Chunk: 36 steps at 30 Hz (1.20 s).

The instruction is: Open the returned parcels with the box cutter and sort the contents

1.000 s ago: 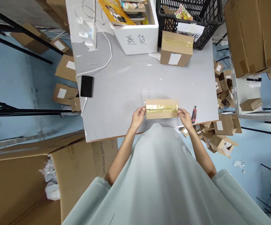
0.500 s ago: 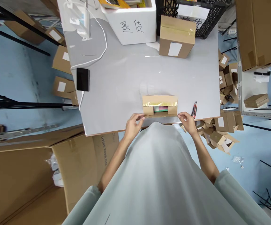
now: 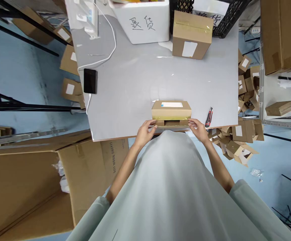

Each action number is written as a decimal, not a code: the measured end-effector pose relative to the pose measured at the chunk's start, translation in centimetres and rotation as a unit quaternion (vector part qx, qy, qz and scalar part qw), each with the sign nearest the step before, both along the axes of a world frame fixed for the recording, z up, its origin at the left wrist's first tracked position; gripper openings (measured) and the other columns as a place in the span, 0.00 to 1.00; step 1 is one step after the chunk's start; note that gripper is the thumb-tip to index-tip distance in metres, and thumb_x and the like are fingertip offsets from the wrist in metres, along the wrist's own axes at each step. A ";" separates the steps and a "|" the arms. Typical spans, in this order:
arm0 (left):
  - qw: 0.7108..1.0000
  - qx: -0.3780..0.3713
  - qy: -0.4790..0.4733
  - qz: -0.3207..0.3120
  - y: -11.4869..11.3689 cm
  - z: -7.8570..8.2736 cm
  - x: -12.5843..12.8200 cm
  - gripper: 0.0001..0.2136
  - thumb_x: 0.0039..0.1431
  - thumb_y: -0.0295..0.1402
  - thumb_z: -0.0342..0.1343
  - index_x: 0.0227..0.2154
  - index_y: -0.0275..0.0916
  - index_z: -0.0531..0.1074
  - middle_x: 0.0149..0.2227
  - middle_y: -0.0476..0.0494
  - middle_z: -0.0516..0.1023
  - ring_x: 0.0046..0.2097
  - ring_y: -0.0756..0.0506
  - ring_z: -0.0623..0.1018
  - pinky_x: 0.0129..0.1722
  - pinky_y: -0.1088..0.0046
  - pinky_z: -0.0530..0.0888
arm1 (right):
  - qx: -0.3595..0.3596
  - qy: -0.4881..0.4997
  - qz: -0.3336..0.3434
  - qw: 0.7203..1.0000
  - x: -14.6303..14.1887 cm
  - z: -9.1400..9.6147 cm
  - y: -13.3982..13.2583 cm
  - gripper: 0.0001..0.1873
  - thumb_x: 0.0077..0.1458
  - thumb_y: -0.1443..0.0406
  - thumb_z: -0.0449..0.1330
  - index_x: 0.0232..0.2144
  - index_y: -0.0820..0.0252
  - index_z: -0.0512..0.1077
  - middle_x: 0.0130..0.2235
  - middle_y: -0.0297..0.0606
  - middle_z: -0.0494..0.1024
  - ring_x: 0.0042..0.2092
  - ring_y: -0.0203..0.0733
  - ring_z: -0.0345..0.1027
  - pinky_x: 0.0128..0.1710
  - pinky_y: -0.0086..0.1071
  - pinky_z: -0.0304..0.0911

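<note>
A small cardboard box point(image 3: 171, 108) sits at the near edge of the table, a white label on its top face. Yellowish tape runs along its front edge, and a narrow dark gap shows below, on the side facing me. What lies inside is hidden now. My left hand point(image 3: 145, 132) pinches the box at its left front corner. At the right front corner, the fingers of my right hand point(image 3: 198, 130) are closed on the box in the same way. A red and black utility knife point(image 3: 209, 117) lies on the table just right of my right hand.
A black phone point(image 3: 90, 81) with a white cable lies at left on the grey table point(image 3: 130, 80). A white bin point(image 3: 145, 26), a taped carton point(image 3: 193, 36) and a black crate point(image 3: 222, 31) stand at the back. A big open carton point(image 3: 82, 180) is at lower left.
The box's taped front flap has come down, so the labelled top shows and the pink and green contents are out of sight. My right hand has shifted slightly left.
</note>
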<state>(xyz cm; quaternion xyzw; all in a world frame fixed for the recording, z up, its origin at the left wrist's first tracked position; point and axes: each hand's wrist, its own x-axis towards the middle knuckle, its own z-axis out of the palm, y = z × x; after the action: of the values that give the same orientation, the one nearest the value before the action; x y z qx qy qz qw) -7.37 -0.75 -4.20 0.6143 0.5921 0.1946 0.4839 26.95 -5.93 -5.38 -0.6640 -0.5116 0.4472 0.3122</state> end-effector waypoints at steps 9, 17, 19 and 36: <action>0.997 0.023 0.037 -0.061 0.4 1.1 0.1 0.14 0.63 0.33 0.57 0.48 0.44 0.83 0.64 0.37 0.79 0.61 0.35 0.81 0.52 0.59 0.82 | 0.039 -0.053 0.130 0.989 -0.1 0.5 2.9 0.29 0.63 0.65 0.65 0.66 0.48 0.77 0.65 0.45 0.77 0.66 0.56 0.74 0.66 0.54 0.74; 0.978 0.104 0.115 -0.137 1.8 -1.1 0.7 0.24 0.60 0.22 0.57 0.57 0.43 0.82 0.59 0.35 0.79 0.63 0.31 0.77 0.66 0.46 0.76 | 0.082 -0.165 0.135 0.974 -1.6 -0.8 5.4 0.34 0.64 0.67 0.66 0.71 0.53 0.71 0.79 0.48 0.60 0.77 0.63 0.55 0.77 0.64 0.59; 0.967 0.130 0.152 -0.158 2.6 -1.6 1.5 0.30 0.60 0.20 0.57 0.64 0.43 0.78 0.63 0.30 0.77 0.67 0.28 0.74 0.68 0.42 0.74 | 0.081 -0.196 0.111 0.971 -1.9 -0.9 6.5 0.32 0.69 0.67 0.60 0.73 0.54 0.68 0.79 0.49 0.59 0.76 0.64 0.56 0.74 0.64 0.62; 0.928 0.202 0.154 -0.271 3.9 -1.5 4.2 0.28 0.68 0.20 0.46 0.66 0.43 0.77 0.69 0.31 0.76 0.81 0.33 0.60 0.81 0.34 0.49 | 0.083 -0.243 -0.004 0.966 -0.3 -4.0 20.2 0.21 0.75 0.58 0.55 0.62 0.60 0.75 0.61 0.53 0.76 0.60 0.56 0.71 0.64 0.51 0.69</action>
<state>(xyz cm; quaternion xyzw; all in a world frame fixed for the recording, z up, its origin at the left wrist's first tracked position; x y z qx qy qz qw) -3.12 3.12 -5.67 0.8586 0.4182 0.0748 0.2868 26.65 14.30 -9.34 -0.7267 -0.6047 0.2269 0.2339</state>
